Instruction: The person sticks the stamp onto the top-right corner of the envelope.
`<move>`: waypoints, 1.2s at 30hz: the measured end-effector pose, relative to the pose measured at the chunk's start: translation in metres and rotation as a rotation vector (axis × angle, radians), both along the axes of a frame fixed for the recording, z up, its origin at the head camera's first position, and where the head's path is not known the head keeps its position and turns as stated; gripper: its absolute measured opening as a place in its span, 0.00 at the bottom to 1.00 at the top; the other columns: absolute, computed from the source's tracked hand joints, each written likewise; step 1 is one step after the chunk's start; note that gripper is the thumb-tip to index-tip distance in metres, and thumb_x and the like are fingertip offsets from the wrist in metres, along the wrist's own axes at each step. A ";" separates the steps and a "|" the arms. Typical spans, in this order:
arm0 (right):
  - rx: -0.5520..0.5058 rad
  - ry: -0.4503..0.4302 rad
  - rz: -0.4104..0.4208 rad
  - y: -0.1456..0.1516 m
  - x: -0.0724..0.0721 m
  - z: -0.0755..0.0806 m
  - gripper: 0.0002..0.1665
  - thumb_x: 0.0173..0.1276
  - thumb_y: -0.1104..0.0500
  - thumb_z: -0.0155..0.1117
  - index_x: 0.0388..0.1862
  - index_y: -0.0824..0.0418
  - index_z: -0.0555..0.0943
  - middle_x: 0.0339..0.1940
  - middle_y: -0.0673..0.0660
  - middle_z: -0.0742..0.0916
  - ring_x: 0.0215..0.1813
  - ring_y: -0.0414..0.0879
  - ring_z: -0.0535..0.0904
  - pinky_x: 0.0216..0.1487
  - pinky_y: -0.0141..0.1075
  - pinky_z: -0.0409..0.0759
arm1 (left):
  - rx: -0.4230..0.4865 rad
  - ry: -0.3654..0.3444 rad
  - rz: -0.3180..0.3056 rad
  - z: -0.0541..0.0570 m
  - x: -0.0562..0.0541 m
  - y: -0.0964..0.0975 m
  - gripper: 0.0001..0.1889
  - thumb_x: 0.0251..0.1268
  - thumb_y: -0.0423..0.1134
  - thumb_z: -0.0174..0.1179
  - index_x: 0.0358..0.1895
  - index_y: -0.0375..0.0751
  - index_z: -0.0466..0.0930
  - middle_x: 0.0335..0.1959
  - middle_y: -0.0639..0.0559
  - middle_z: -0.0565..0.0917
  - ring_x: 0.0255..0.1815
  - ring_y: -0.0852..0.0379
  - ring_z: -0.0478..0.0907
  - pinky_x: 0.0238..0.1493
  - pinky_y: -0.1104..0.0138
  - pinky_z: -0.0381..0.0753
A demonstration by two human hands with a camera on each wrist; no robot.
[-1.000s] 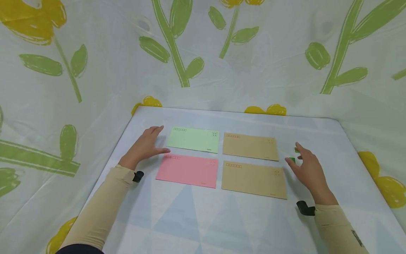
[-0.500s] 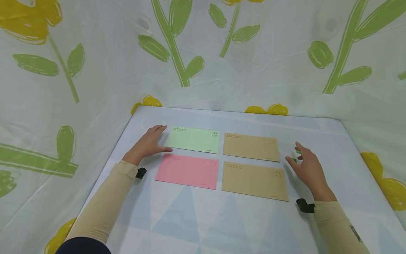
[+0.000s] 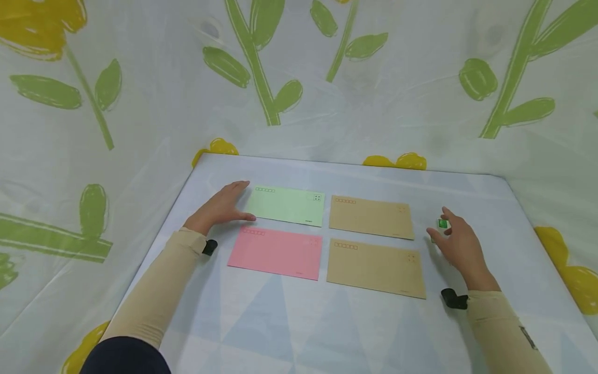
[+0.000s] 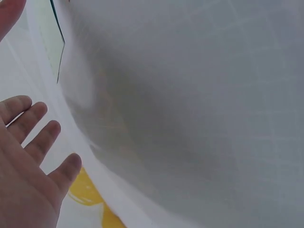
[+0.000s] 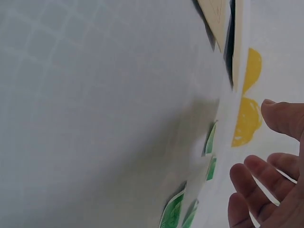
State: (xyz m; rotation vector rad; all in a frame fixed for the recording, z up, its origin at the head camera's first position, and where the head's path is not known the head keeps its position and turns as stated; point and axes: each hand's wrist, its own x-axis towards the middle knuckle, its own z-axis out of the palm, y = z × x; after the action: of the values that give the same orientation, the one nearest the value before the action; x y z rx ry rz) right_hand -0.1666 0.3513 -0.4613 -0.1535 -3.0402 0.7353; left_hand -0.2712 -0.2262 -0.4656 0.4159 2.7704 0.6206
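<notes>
Several small green-and-white paper pieces, like stamps (image 5: 173, 211), lie on the table; in the head view one stamp (image 3: 442, 224) shows beside the right fingers and the others are hidden. Over them my right hand (image 3: 463, 252) hovers, thumb and fingers spread and holding nothing. My left hand (image 3: 220, 206) is at the left end of a light green envelope (image 3: 285, 206), its fingers extended and thumb apart. Just below the left thumb lies a pink envelope (image 3: 275, 254). Two brown envelopes lie to the right, one at the back (image 3: 371, 217) and one in front (image 3: 376, 268).
A white table (image 3: 261, 332) with pale blue triangles carries everything. Behind it and on the left hangs a white cloth (image 3: 154, 104) printed with green stems and yellow flowers. Each wrist wears a small black camera, such as the right one (image 3: 453, 298).
My left hand has shifted slightly right and away toward the green envelope. The right hand has moved a little right, and one stamp shows more clearly. The envelopes lie as before.
</notes>
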 end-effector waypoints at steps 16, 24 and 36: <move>0.016 -0.070 -0.018 0.018 -0.016 -0.007 0.43 0.76 0.53 0.61 0.80 0.70 0.56 0.64 0.76 0.70 0.54 0.67 0.73 0.44 0.57 0.80 | 0.049 -0.077 -0.047 -0.010 -0.017 0.003 0.66 0.44 0.59 0.81 0.82 0.39 0.49 0.83 0.41 0.50 0.83 0.40 0.43 0.81 0.45 0.46; 0.034 -0.067 -0.022 0.026 -0.020 -0.010 0.36 0.75 0.55 0.61 0.74 0.73 0.65 0.58 0.75 0.72 0.53 0.68 0.74 0.46 0.58 0.79 | 0.029 -0.089 -0.065 -0.015 -0.021 0.005 0.64 0.47 0.61 0.79 0.82 0.38 0.49 0.84 0.42 0.48 0.84 0.40 0.40 0.81 0.45 0.43; 0.069 -0.089 -0.048 0.037 -0.024 -0.017 0.30 0.77 0.56 0.57 0.69 0.75 0.69 0.53 0.74 0.76 0.54 0.70 0.74 0.52 0.63 0.76 | 0.024 -0.097 -0.074 -0.017 -0.023 0.007 0.62 0.48 0.59 0.79 0.81 0.36 0.51 0.84 0.42 0.49 0.84 0.42 0.39 0.82 0.47 0.38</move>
State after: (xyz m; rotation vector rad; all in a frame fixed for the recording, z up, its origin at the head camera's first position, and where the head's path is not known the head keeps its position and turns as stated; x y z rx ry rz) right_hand -0.1905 0.3878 -0.4782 -0.2638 -3.1281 0.6360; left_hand -0.2946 -0.2191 -0.4822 0.4785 2.6451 0.6393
